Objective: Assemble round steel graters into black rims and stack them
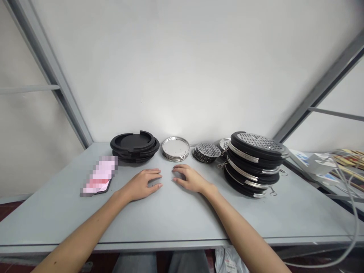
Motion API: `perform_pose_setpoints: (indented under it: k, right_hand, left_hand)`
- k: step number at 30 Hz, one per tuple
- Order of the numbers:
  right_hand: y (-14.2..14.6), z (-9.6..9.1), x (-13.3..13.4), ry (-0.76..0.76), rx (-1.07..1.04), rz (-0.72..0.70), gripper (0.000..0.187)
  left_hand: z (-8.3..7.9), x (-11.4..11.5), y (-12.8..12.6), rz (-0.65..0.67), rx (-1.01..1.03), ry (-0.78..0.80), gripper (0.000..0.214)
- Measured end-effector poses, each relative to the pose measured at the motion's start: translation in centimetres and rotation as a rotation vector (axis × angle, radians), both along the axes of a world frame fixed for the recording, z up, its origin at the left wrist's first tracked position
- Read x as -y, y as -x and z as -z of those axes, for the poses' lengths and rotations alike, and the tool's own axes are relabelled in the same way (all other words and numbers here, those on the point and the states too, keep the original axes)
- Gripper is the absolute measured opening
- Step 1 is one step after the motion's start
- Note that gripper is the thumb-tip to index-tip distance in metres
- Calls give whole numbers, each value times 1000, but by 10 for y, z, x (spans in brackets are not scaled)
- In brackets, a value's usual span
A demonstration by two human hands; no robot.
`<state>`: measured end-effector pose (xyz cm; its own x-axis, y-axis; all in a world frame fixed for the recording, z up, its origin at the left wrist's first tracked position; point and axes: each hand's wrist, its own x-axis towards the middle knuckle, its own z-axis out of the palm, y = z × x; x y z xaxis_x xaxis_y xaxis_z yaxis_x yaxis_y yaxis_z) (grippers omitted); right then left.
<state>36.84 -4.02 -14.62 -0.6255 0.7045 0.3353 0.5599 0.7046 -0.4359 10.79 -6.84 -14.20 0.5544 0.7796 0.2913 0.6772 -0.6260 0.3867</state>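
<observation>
My left hand [143,184] lies palm down on the grey table [176,216], fingers stretched out and holding nothing. My right hand [190,178] rests flat just beside it, fingers apart and empty too. Behind the hands, along the wall, stand a stack of black round rings [134,145], a low stack of shiny metal discs [175,148] and a small pile of black perforated discs [207,151]. To the right rises a taller leaning stack of black assembled discs with perforated metal tops [254,163].
A phone [99,177] lies on the table left of my left hand. Grey metal frame bars slope up at both sides. Papers, a white box and cables [335,167] sit on a neighbouring surface at the right. The table's front edge is close to my body.
</observation>
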Motion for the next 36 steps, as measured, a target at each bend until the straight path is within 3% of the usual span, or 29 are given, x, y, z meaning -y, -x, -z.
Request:
perform_pose_setpoints:
  k: [4, 11, 18, 26, 32, 36]
  right_hand:
    - [1, 4, -1, -38, -39, 29, 32]
    - [-3, -2, -7, -269, -164, 304, 40]
    - [-11, 9, -16, -206, 29, 209, 70]
    - [-10, 7, -21, -275, -76, 263, 37]
    - [-11, 2, -20, -282, -146, 380, 31]
    - [-13, 1, -22, -290, -146, 378, 19]
  left_hand:
    - [2, -1, 0, 4, -21, -3, 39]
    - [3, -2, 1, 0, -13, 6, 39]
    - [3, -2, 0, 8, -5, -3, 39]
    - [4, -2, 0, -3, -5, 3, 38]
    - [2, -2, -1, -1, -10, 7, 38]
    - [3, -2, 0, 8, -5, -8, 38]
